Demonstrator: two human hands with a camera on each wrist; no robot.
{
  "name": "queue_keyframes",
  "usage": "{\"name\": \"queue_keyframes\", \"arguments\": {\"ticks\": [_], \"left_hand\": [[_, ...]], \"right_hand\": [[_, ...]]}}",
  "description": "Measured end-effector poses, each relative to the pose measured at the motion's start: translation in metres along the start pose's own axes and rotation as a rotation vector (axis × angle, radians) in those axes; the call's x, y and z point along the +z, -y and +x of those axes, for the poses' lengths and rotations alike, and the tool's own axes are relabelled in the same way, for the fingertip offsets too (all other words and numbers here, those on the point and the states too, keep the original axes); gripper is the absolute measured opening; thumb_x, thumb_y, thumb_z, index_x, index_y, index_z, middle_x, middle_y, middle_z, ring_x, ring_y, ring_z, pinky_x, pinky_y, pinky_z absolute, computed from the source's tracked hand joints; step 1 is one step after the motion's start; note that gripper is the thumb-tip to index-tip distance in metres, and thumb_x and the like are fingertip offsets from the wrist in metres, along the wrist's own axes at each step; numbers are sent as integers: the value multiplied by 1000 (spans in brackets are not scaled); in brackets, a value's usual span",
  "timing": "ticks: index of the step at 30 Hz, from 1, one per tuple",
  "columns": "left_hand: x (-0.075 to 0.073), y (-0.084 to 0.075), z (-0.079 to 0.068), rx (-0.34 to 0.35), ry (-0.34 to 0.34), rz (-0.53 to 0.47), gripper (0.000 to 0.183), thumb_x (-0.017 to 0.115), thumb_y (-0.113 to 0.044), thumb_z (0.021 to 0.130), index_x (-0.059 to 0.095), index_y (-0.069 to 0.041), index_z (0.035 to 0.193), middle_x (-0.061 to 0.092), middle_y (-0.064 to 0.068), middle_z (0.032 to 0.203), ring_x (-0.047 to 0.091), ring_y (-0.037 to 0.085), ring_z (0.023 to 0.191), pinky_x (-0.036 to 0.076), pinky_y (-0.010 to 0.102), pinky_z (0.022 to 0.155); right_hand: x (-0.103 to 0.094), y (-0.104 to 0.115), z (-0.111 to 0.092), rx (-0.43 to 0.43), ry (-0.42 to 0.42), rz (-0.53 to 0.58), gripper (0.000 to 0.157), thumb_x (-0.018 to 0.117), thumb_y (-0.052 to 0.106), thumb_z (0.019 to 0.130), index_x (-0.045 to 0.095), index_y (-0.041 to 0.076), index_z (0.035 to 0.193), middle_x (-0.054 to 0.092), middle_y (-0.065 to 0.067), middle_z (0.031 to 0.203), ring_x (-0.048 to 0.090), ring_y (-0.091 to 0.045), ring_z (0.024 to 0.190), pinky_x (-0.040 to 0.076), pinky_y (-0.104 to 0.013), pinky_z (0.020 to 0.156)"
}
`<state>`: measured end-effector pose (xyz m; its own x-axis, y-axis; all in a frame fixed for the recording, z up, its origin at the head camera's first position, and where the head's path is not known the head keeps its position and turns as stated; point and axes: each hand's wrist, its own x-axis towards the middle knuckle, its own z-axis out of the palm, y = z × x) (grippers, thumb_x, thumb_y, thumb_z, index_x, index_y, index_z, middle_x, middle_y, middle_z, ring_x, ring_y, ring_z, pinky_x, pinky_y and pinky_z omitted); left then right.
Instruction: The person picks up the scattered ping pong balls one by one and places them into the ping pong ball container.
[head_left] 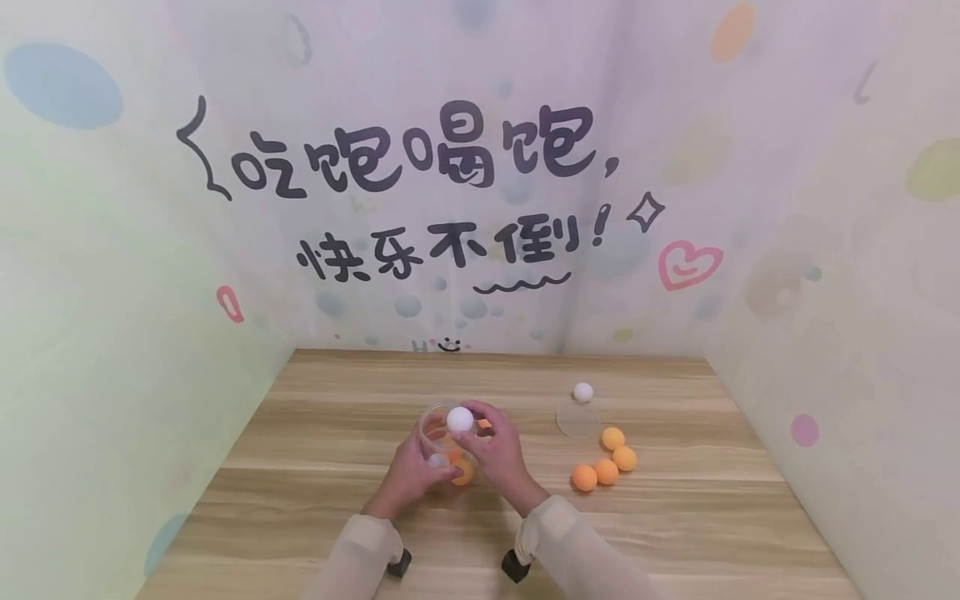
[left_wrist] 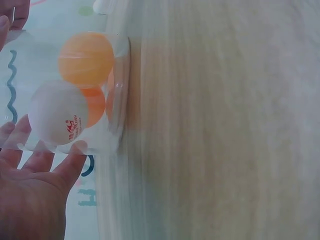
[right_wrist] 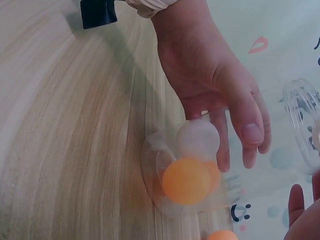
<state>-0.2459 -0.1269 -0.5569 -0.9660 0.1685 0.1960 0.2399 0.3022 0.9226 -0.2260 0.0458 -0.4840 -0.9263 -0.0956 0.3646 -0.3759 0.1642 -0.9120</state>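
A clear plastic jar (head_left: 433, 417) stands on the table, its open mouth up. Through its wall show a white ping-pong ball (left_wrist: 57, 112) with red print and orange ping-pong balls (left_wrist: 86, 59) near the bottom. My left hand (head_left: 412, 473) holds the jar from the side, fingers curved around the wall, as the right wrist view also shows this left hand (right_wrist: 212, 75). Over the jar's mouth, my right hand (head_left: 498, 446) pinches another white ping-pong ball (head_left: 461, 420) between thumb and fingers. Only part of the right hand (right_wrist: 305, 220) shows in its own wrist view.
Several orange balls (head_left: 606, 472) lie in a curved row right of the hands. Behind them are a clear round lid (head_left: 578, 421) and a white ball (head_left: 582, 392). A bit of orange (head_left: 486, 425) shows behind the right hand. Printed walls (head_left: 450, 300) border the wooden table (head_left: 337, 392).
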Motion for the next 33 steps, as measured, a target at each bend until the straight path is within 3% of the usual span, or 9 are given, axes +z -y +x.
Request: {"name": "queue_keyframes", "arguments": {"ticks": [3,13,21,27,31,33], "left_hand": [[0,0,1,0,1,10,84,90,-16,68,42,-22,138,52,4,137,50,29,125,42,56,99],[0,1,3,33,-6,25,84,92,-15,64,46,-20,135,56,6,131,54,29,119,45,52,97],[1,1,0,38,-25,-16,92,92,-14,63,42,-6,140,48,16,142,52,37,120,46,48,97],[0,-9,-1,57,-26,-50,82,91,-5,63,47,-1,132,54,20,133,52,38,121,44,47,99],[0,-6,2,70,-15,-58,79,92,-5,61,50,-5,129,57,20,130,53,34,121,42,48,100],[2,4,4,79,-22,-54,81,93,-8,60,50,-10,129,57,18,130,53,31,121,42,47,101]], "right_hand": [[-3,12,-3,-7,6,11,41,75,5,84,60,-3,121,60,-16,118,53,-34,105,45,-61,88],[-2,12,-6,-21,2,15,42,75,3,84,59,-5,123,60,-16,118,53,-33,105,47,-60,86],[-1,9,-8,-48,1,-41,45,75,3,83,60,2,126,61,-15,124,56,-29,104,54,-43,81],[0,10,-8,-47,-3,-39,46,74,2,84,60,2,127,60,-16,125,55,-29,107,53,-50,83],[0,8,-8,-62,-13,-40,46,74,2,84,59,-2,127,60,-17,125,55,-31,107,54,-46,82],[0,7,-9,-85,-23,-33,45,75,2,83,59,-4,125,61,-19,124,55,-35,107,54,-45,81]]}}
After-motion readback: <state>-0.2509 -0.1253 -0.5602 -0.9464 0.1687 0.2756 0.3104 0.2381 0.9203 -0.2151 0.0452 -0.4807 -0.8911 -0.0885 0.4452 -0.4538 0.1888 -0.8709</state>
